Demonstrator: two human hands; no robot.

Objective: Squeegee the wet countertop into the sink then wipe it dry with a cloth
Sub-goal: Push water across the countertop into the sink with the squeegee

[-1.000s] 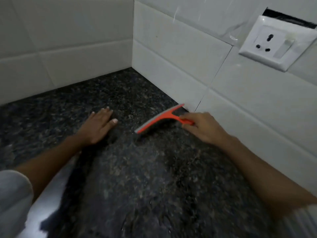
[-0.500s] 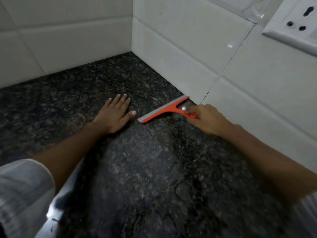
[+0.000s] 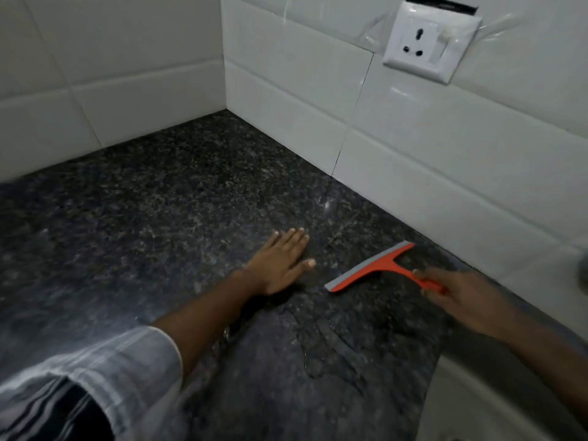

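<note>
- The right hand (image 3: pixel 458 292) was wrapped around the thin orange handle of the squeegee (image 3: pixel 372 268), fingers curled over it and the grip end hidden inside them; the hand was blurred, so single fingers could not be told apart
- The squeegee was a flat T shape of smooth orange plastic with a straight grey rubber strip along its far edge; it lay low over the countertop (image 3: pixel 159 218) near the foot of the right-hand wall, though whether the strip touched the stone I could not tell
- The countertop was dark, speckled polished stone; a thin sheet of water with ragged, glossy edges lay on it below the squeegee, toward the near side
- The left hand (image 3: pixel 280 265) lay flat and palm down on the stone just left of the squeegee's end, fingers straight and close together, thumb spread aside, holding nothing; its forearm ran back to a rolled, pale striped sleeve (image 3: pixel 105 377)
- The right forearm came in from the lower right, reaching up and leftward
- Glossy white rectangular tiles (image 3: pixel 302 90) covered both walls and met in a corner; a white plastic socket plate with a switch (image 3: pixel 429 43) sat on the right wall
- A pale curved rim of the sink (image 3: pixel 477 402) showed at the lower right, bordering the stone
</note>
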